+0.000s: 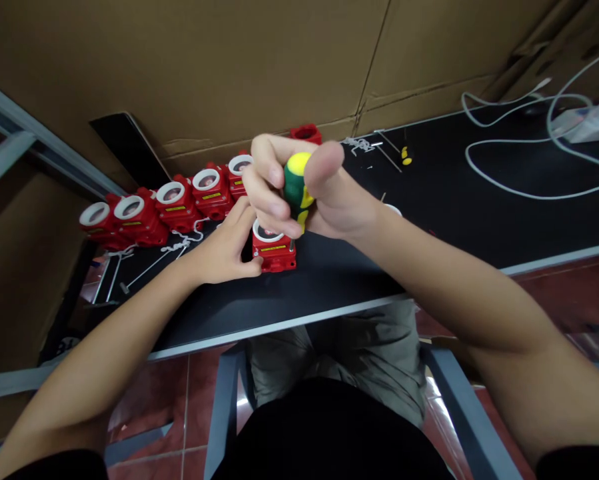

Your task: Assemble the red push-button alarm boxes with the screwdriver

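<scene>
My right hand [324, 193] is closed around the green and yellow handle of a screwdriver [296, 183], held upright. Its metal shaft comes down at the right front corner of a red box [275, 259] with a white ring around a round window and a yellow label. My left hand [229, 247] grips that box from its left side, thumb at the front and fingers behind. The right hand covers part of the white ring, and I cannot see exactly where the screwdriver's tip sits.
Several similar red boxes [172, 203] stand in a row at the back left. Behind my right hand is another red part [306, 133]. Metal rods [152, 270] with white cord lie at left. A pale cable [509, 197] loops across the black table [459, 233] at right. Cardboard [259, 60] lines the back.
</scene>
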The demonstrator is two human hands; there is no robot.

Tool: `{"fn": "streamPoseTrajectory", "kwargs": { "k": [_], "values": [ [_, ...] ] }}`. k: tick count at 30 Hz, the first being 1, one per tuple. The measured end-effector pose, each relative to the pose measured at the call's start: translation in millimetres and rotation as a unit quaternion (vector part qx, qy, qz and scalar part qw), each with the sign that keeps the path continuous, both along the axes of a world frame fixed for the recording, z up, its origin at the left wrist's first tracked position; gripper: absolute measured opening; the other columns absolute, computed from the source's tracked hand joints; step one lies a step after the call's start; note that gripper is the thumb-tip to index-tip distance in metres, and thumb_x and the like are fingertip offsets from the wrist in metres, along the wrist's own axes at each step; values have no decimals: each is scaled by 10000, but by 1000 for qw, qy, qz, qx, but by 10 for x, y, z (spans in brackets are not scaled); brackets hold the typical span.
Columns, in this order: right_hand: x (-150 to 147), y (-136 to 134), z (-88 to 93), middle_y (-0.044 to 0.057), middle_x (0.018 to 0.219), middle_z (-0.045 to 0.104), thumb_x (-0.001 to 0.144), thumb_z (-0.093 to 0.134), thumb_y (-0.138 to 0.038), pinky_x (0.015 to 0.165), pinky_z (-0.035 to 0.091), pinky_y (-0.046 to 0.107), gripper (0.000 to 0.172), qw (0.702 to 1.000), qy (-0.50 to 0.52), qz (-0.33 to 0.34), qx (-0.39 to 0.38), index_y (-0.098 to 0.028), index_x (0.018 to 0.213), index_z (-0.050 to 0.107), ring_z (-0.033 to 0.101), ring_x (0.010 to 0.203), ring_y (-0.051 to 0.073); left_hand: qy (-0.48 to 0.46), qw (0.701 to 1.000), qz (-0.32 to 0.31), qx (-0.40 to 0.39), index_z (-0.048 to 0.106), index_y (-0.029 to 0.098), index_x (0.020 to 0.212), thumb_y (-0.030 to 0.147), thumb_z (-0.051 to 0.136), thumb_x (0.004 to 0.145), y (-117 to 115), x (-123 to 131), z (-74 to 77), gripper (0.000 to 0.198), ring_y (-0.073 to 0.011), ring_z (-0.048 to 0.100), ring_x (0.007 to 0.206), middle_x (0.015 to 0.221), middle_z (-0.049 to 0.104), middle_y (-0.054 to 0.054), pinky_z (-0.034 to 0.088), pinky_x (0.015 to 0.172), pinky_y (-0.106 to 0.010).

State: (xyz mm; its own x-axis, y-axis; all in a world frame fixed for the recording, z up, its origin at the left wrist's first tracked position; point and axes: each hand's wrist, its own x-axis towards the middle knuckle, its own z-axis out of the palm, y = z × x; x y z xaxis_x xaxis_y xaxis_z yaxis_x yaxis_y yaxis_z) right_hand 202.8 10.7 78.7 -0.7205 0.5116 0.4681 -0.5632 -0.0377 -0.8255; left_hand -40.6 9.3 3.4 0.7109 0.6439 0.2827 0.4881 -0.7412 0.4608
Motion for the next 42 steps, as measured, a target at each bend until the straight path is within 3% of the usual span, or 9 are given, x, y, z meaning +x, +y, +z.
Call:
{"fn": "streamPoseTrajectory", "kwargs": {
  "k": [5, 10, 14, 20, 24, 29, 32, 35, 42],
  "values": [
    [3, 3, 7, -131, 503, 396, 1065, 621, -905, 471, 255, 219, 744, 999, -38, 23, -1, -203, 826, 556, 255, 408, 46, -4, 1000, -11, 11, 570, 203, 1615, 396, 791, 865, -13, -11, 5, 806, -488, 601, 1586, 1667, 607, -219, 502, 1391, -728],
    [55, 2, 91, -74, 486, 324, 1202, 89, -790, 450, 254, 217, 931, 996, -47, 80, 2, -182, 671, 554, 241, 404, 66, 16, 1000, -4, -2, 565, 214, 1616, 382, 782, 860, -21, -20, 8, 804, -482, 560, 1636, 1702, 580, -212, 462, 1426, -720],
    [65, -8, 101, -64, 507, 313, 1272, 4, -485, 453, 255, 214, 861, 996, -50, 75, -7, -185, 631, 496, 253, 414, 66, 15, 1000, -1, 1, 556, 220, 1628, 398, 794, 855, -21, -20, 14, 828, -481, 581, 1606, 1682, 585, -206, 477, 1417, -711],
    [49, 31, 45, -85, 538, 314, 1236, 402, -711, 423, 252, 186, 759, 997, -17, 71, 12, -195, 686, 482, 248, 442, 57, 12, 1000, -12, 13, 522, 214, 1680, 410, 786, 886, -20, -11, 24, 860, -457, 601, 1581, 1669, 580, -206, 490, 1415, -676],
    [-8, -70, 121, -70, 500, 290, 1282, 113, -375, 436, 231, 195, 755, 995, -92, -35, -25, -197, 642, 472, 217, 421, 72, 3, 1000, -7, 16, 532, 203, 1674, 429, 812, 883, -56, 25, 15, 869, -490, 554, 1627, 1721, 541, -226, 478, 1413, -693],
    [-184, -271, 53, -53, 545, 323, 1204, 384, -160, 483, 263, 217, 599, 961, -1, -275, -13, -210, 612, 465, 273, 457, 86, 12, 999, 32, 34, 565, 196, 1628, 473, 835, 928, -84, 35, -14, 800, -471, 595, 1559, 1680, 573, -235, 504, 1384, -691],
    [-217, -294, -30, -37, 604, 391, 1220, 434, -208, 528, 324, 220, 565, 947, 20, -322, 3, -208, 657, 487, 325, 508, 97, 12, 998, 34, 45, 553, 186, 1663, 518, 863, 936, -72, 17, -21, 857, -476, 586, 1565, 1673, 579, -241, 486, 1395, -705],
    [-159, -237, -51, -50, 586, 404, 1246, 490, -377, 501, 296, 213, 559, 959, 17, -281, 17, -208, 714, 520, 321, 504, 93, 6, 999, 32, 42, 560, 176, 1665, 529, 869, 940, -67, 22, 9, 863, -475, 591, 1580, 1685, 578, -245, 485, 1400, -696],
    [14, -55, -42, -59, 646, 548, 1199, 487, -253, 497, 381, 218, 329, 998, 9, 3, 63, -173, 904, 608, 455, 483, 80, -32, 999, -6, -11, 750, 190, 1292, 394, 831, 879, -128, 114, 88, 467, -438, 721, 1481, 1392, 789, -160, 542, 1384, -600]
  ]
}}
